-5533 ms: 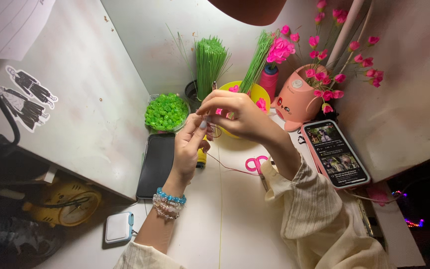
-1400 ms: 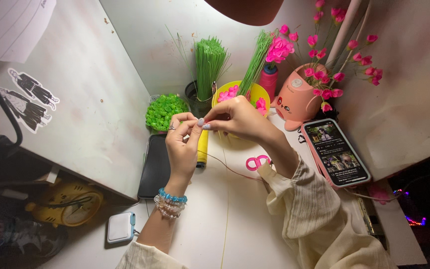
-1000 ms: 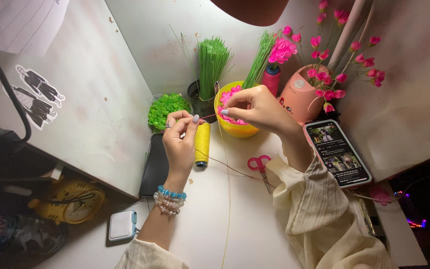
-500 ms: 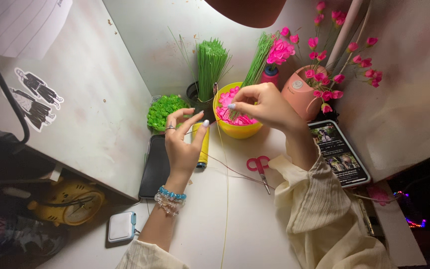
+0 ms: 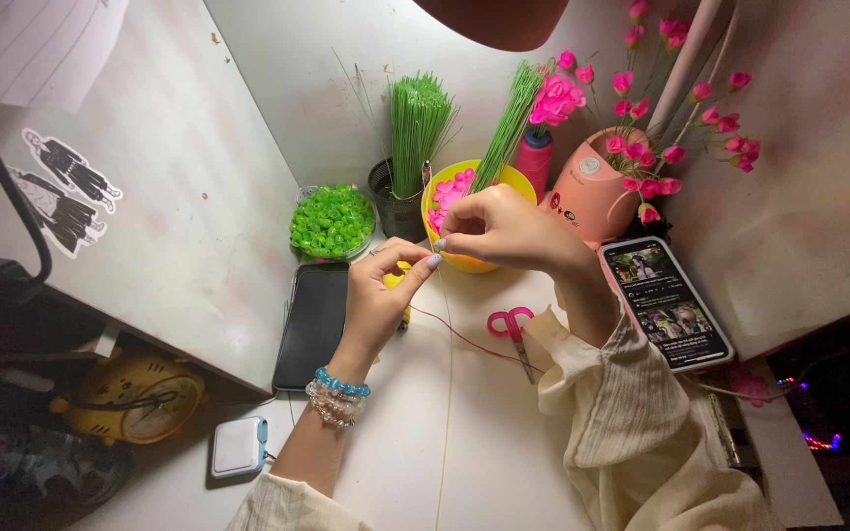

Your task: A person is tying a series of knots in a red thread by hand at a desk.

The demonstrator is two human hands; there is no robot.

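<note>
Fingers of my right hand [image 5: 509, 231] are pinched together over the near rim of the yellow bowl [image 5: 509, 179], on something too small for me to make out; the wrist bends back toward me out of a cream ribbed sleeve [image 5: 632, 433]. My left hand [image 5: 381, 300] rises just left of the bowl, palm turned toward it, thumb and forefinger pressed together near the right fingertips; whether they nip the thin thread [image 5: 448, 393] I cannot tell. That thread runs from below the bowl straight down the white desk [image 5: 415, 462] toward me. Beaded bracelets [image 5: 336, 393] circle the left wrist. Pink pieces [image 5: 450, 189] lie inside the bowl. Pink scissors [image 5: 514, 329] lie below the bowl, a lit phone [image 5: 666, 303] to its right, a dark phone [image 5: 314, 320] and a dish of green pieces [image 5: 332, 219] to its left. White partition walls close in behind the bowl, under a lamp.
</note>
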